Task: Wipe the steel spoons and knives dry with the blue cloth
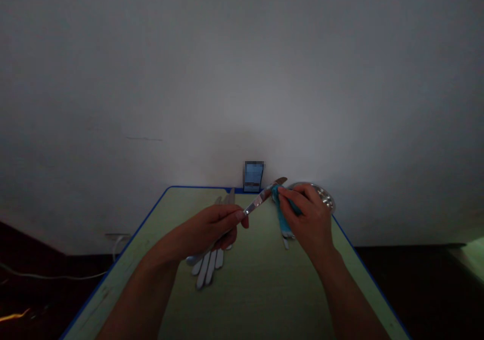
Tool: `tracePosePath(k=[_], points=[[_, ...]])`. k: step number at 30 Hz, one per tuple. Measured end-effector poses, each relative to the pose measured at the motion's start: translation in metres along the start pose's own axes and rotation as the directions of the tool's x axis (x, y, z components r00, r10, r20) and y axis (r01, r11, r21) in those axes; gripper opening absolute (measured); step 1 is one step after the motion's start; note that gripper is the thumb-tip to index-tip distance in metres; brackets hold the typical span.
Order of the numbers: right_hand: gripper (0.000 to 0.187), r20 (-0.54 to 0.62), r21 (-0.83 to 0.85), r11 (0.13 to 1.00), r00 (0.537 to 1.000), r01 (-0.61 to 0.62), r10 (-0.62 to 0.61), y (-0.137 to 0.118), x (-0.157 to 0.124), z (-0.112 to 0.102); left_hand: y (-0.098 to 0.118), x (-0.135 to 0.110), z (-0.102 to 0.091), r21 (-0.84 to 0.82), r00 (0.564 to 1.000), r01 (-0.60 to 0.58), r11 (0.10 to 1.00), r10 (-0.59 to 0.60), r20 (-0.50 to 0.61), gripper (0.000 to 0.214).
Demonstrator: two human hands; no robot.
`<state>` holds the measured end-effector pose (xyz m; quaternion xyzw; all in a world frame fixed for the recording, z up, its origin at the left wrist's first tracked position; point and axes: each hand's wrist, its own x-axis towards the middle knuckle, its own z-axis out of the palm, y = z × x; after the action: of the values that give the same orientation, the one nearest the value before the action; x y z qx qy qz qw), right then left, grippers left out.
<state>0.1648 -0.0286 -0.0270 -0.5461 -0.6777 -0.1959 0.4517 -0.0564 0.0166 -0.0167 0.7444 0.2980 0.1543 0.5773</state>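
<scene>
My left hand (pixel 221 225) is closed around the handle of a shiny table knife (pixel 260 198), whose blade points up and to the right. My right hand (pixel 308 211) pinches a teal cloth (pixel 284 221) against the blade near its tip. The rest of the cloth hangs down below my right fingers. Under and behind my left hand lie several more table knives (pixel 204 270), fanned out with their handles towards me; my hand hides their middles. A thin metal end (pixel 286 243) shows just below the cloth; what it belongs to is hidden.
A round metal bowl (pixel 327 197) stands behind my right hand at the table's far right corner. A phone (pixel 253 177) with a lit screen leans upright against the wall at the back edge. The pale table (pixel 257 289) has a blue rim. A white cable (pixel 71 277) runs along the left.
</scene>
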Motion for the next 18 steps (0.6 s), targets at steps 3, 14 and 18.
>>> tracePosePath(k=[3, 14, 18], points=[[0.015, -0.007, -0.012, 1.000, 1.000, -0.003, 0.003, 0.003, 0.001, 0.000, -0.002, 0.000, 0.000, -0.012, 1.000, 0.001, 1.000, -0.001, 0.006, 0.031], [0.016, -0.019, -0.019, 0.999, 0.999, -0.045, 0.044, 0.013, -0.001, 0.001, -0.005, -0.002, -0.002, -0.005, 1.000, 0.003, 1.000, -0.003, 0.027, 0.032], [0.016, -0.024, -0.009, 0.998, 0.997, -0.069, 0.069, 0.015, -0.001, 0.001, -0.004, -0.002, -0.003, 0.003, 0.999, 0.031, 0.999, -0.032, 0.032, 0.032]])
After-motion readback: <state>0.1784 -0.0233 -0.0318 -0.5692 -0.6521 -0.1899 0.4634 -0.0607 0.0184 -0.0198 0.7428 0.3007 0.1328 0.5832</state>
